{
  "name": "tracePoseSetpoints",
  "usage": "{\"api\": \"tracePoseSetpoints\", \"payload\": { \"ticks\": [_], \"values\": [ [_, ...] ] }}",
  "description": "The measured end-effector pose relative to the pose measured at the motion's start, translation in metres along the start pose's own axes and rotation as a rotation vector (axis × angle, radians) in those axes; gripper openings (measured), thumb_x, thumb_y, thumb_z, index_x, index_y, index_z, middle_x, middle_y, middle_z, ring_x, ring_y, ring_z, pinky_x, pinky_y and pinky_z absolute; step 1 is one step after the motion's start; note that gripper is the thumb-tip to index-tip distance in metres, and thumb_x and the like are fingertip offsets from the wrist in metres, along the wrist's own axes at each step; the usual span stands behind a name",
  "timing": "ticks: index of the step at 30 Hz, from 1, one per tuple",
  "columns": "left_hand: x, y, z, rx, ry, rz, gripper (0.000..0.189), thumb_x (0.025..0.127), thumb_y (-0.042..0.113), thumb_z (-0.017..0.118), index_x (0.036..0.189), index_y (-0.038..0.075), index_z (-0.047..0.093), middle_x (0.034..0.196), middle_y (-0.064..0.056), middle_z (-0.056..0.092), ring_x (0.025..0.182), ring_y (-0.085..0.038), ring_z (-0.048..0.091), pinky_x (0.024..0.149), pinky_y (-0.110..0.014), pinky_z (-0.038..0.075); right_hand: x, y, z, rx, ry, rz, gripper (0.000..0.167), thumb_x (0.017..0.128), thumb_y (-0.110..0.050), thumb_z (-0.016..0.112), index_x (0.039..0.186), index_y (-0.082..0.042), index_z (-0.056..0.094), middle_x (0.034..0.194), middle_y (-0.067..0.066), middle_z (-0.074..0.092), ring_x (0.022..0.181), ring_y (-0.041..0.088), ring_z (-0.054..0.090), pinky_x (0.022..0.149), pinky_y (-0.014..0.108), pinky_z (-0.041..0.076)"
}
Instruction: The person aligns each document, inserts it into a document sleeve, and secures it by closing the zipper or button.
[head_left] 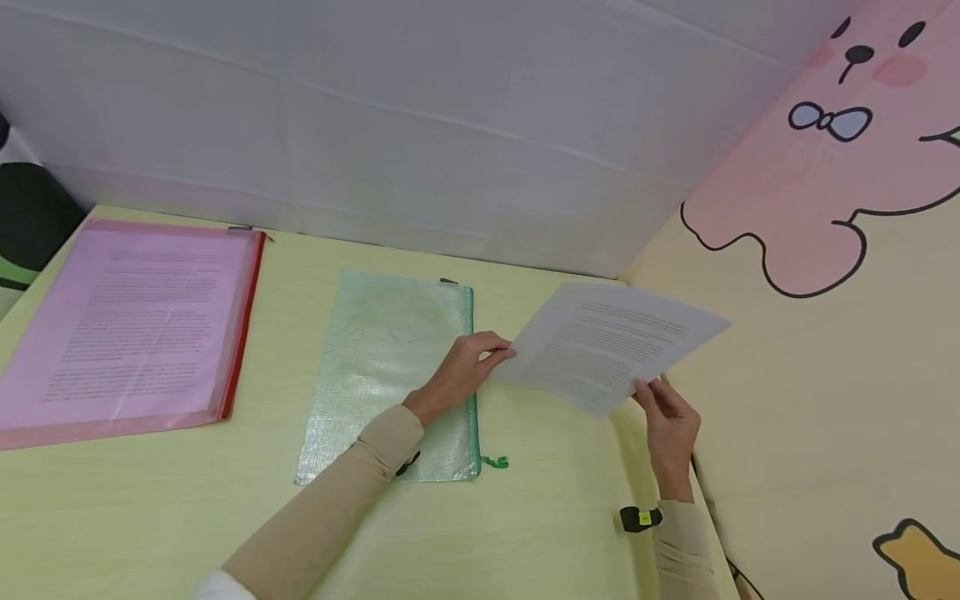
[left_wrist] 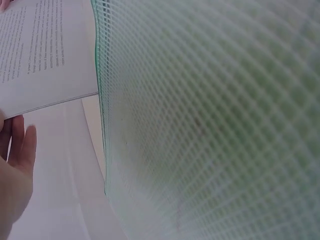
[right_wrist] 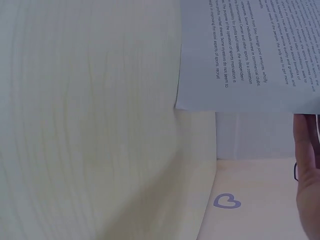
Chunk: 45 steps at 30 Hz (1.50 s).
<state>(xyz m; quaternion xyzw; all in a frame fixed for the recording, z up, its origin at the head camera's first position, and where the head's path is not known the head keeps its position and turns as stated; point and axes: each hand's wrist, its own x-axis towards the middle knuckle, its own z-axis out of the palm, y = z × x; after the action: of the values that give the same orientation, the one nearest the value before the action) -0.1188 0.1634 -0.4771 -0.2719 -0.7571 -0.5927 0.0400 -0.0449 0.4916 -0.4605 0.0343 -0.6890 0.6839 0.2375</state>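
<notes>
A thin sheaf of printed paper [head_left: 600, 346] is held up, tilted, over the right part of the table. My left hand [head_left: 465, 364] pinches its left end between thumb and fingers. At the near edge, toward the right, my right hand [head_left: 670, 425] grips it with the thumb on the printed face. Beneath my left wrist lies a green mesh zipper pouch [head_left: 390, 333], its zipper side toward the paper. In the left wrist view the pouch's mesh [left_wrist: 210, 120] fills most of the picture, and the sheaf's edge shows slight thickness.
A pink zipper pouch [head_left: 142, 325] with a red zipper and printed pages inside lies on the table's left. The pale yellow table [head_left: 135, 508] meets a white wall covering [head_left: 337, 125] at the back. A cartoon-printed wall [head_left: 810, 375] stands along the right side.
</notes>
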Motion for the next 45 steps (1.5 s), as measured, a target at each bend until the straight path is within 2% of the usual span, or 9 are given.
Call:
{"api": "tracePoseSetpoints", "payload": {
  "ticks": [9,20,24,30,35,40,45],
  "values": [
    [0.002,0.001,-0.003,-0.056,0.007,-0.085,0.020,0.100,0.007,0.065,0.116,-0.001,0.073,0.110,-0.011,0.074,0.093,-0.020,0.070,0.084,-0.030,0.058,0.005,0.000,0.001,0.029,0.002,0.022,0.018,0.089,0.017,0.068,0.104,0.027,0.063,0.090,0.009,0.077,0.080,0.016,0.075,0.076,0.031,0.061],
    [0.008,0.012,-0.011,-0.094,0.056,-0.124,0.017,0.097,0.008,0.071,0.111,0.002,0.075,0.099,-0.009,0.076,0.083,-0.016,0.071,0.075,-0.027,0.059,0.017,-0.012,0.001,-0.078,-0.017,0.071,0.024,0.088,0.012,0.073,0.110,0.020,0.067,0.095,0.007,0.078,0.079,0.014,0.075,0.072,0.031,0.061],
    [0.009,0.015,-0.015,-0.127,0.063,-0.127,0.016,0.095,0.006,0.072,0.110,0.000,0.075,0.100,-0.010,0.076,0.080,-0.018,0.071,0.073,-0.032,0.060,0.021,-0.014,0.001,-0.114,-0.033,0.111,0.024,0.088,0.008,0.075,0.110,0.017,0.069,0.094,0.007,0.078,0.078,0.016,0.076,0.071,0.032,0.061],
    [0.009,0.017,-0.023,-0.195,0.032,-0.186,0.018,0.095,0.005,0.072,0.111,-0.002,0.075,0.102,-0.013,0.076,0.081,-0.019,0.071,0.074,-0.043,0.061,0.023,-0.018,0.001,-0.133,-0.070,0.180,0.025,0.091,0.006,0.073,0.113,0.016,0.067,0.093,0.005,0.078,0.079,0.016,0.076,0.068,0.029,0.061],
    [0.009,0.018,-0.027,-0.208,0.005,-0.241,0.021,0.097,0.004,0.069,0.115,-0.005,0.074,0.106,-0.016,0.075,0.082,-0.019,0.071,0.071,-0.034,0.061,0.024,-0.020,0.002,-0.151,-0.076,0.250,0.027,0.091,0.004,0.074,0.117,0.010,0.069,0.092,0.002,0.078,0.079,0.015,0.076,0.067,0.026,0.061],
    [0.008,0.021,-0.029,-0.211,-0.002,-0.287,0.024,0.098,0.004,0.068,0.119,-0.008,0.072,0.108,-0.020,0.074,0.083,-0.021,0.071,0.070,-0.029,0.060,0.025,-0.019,0.004,-0.175,-0.083,0.281,0.028,0.092,0.001,0.075,0.117,0.011,0.069,0.091,0.003,0.078,0.079,0.016,0.076,0.068,0.027,0.061],
    [0.006,0.023,-0.032,-0.209,-0.012,-0.329,0.026,0.099,0.003,0.067,0.121,-0.009,0.070,0.110,-0.021,0.073,0.084,-0.023,0.071,0.077,-0.044,0.061,0.025,-0.020,0.006,-0.217,-0.099,0.310,0.030,0.092,-0.004,0.077,0.117,0.010,0.068,0.093,0.003,0.078,0.081,0.016,0.076,0.070,0.028,0.061]
  ]
}}
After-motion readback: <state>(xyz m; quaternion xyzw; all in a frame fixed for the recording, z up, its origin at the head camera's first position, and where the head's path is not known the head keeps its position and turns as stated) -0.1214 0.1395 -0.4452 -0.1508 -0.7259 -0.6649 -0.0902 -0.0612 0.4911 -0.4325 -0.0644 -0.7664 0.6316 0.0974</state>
